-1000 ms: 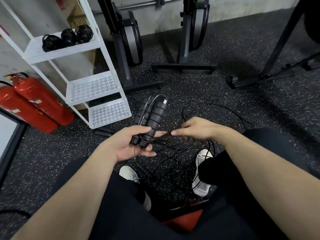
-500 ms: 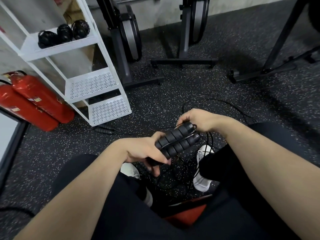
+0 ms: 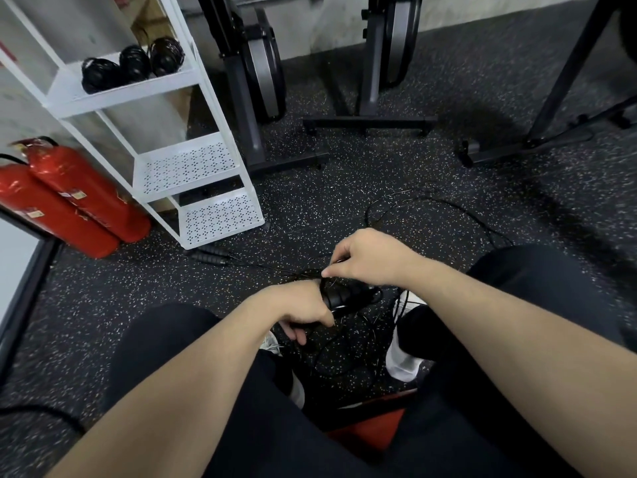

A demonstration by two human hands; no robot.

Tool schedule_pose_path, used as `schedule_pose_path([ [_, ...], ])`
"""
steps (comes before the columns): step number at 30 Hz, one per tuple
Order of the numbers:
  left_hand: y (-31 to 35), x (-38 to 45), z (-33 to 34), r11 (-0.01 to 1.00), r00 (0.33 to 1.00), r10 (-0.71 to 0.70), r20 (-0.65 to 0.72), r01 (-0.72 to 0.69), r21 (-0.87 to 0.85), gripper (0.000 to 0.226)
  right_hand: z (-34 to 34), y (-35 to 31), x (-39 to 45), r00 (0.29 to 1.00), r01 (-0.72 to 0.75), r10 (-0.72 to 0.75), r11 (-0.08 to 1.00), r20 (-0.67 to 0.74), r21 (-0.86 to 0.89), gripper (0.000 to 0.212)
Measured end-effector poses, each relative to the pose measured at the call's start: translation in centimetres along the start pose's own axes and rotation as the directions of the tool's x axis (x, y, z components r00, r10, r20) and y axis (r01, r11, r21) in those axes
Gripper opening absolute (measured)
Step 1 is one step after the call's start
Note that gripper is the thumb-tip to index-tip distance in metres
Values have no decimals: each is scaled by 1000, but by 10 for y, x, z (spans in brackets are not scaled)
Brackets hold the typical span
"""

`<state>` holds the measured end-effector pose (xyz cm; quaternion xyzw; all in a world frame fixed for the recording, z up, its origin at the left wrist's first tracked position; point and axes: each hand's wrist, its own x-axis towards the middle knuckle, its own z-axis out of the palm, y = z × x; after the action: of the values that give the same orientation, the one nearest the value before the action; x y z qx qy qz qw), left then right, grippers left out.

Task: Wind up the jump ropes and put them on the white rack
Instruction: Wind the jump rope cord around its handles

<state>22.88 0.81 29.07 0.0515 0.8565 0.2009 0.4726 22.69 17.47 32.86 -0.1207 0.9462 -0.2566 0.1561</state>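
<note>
While left hand (image 3: 303, 310) curls round paired black ribbed jump-rope handles (image 3: 348, 295) near centre, right hand (image 3: 370, 258) pinches thin black cord (image 3: 406, 307), probably mid-wrap. Keep cord taut, turns tight, side by side. White metal rack (image 3: 193, 167) far left.

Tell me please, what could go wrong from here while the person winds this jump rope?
1. The loose cord lies in tangled loops on the floor around the white shoes; it may snag on a foot or knot as it is pulled.
2. The right hand only pinches the thin cord beside the handles that the left hand grips; the wrap could slip and unwind.
3. Another rope's handles lie near the white rack; the cords may cross.
</note>
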Motion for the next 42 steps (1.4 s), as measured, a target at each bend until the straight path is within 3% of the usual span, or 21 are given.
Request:
schedule_pose_path([
  [2,-4,2,-2,997,996,-6,-88,-1,-83,12,9,-11,-2,999,29,-30,998,-31,-51,26],
  [4,-9,2,-6,966,993,-10,-116,-20,-259,13,16,-22,-6,995,81,-86,993,-49,-91,28],
  [8,-25,2,-15,723,984,-29,-177,-101,-683,24,22,-29,-9,993,109,-116,966,15,233,29],
  [10,-26,-1,-20,614,977,-12,-213,-161,-773,22,24,-29,-7,995,98,-104,945,5,313,32],
  [13,-26,-6,-27,480,969,17,-245,-222,-848,21,21,-28,-4,1000,-13,10,922,12,386,18],
  [18,-27,-11,-31,355,960,66,-273,-278,-893,43,10,-11,-5,995,-73,38,918,95,389,39],
  [25,-20,-31,-37,330,917,296,-269,-362,-872,42,-3,19,-7,942,-97,-158,715,295,693,25],
  [28,-25,-38,-41,309,903,345,-257,-368,-877,58,-12,22,-10,962,-68,-113,784,249,617,35],
  [31,-28,-42,-41,281,897,365,-250,-362,-889,60,-14,27,-9,970,-90,-62,806,234,585,41],
  [35,-30,-46,-42,139,892,336,-302,-364,-921,52,-7,35,-7,933,-92,-203,662,296,744,23],
  [37,-32,-47,-43,68,880,324,-347,-388,-919,46,-7,38,-7,938,-103,-200,622,284,777,22],
  [42,-31,-43,-41,-19,849,340,-404,-423,-906,56,-1,34,-9,958,-150,-41,772,284,617,44],
])
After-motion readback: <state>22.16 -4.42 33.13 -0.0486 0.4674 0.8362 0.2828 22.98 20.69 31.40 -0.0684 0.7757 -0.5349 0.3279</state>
